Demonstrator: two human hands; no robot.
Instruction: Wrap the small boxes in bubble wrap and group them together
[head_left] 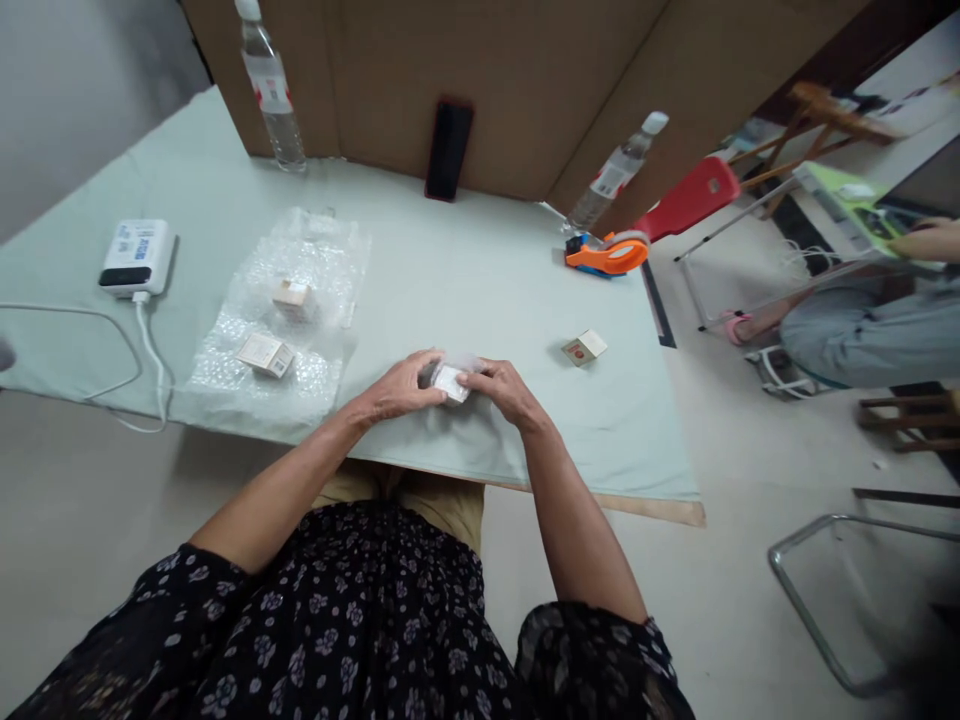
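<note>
Near the table's front edge, my left hand and my right hand hold a small box between them, with clear wrap around it that looks like bubble wrap. Fingers of both hands are closed on its sides, and part of it is hidden by them. To the left, a stack of bubble wrap lies flat. One small carton sits on top of it, and a second small carton rests farther back. Another small carton stands alone on the right.
An orange tape dispenser is at the back right beside a tilted water bottle. A phone leans on the cardboard panel. Another bottle and a white power bank with cable are left. A person sits at far right.
</note>
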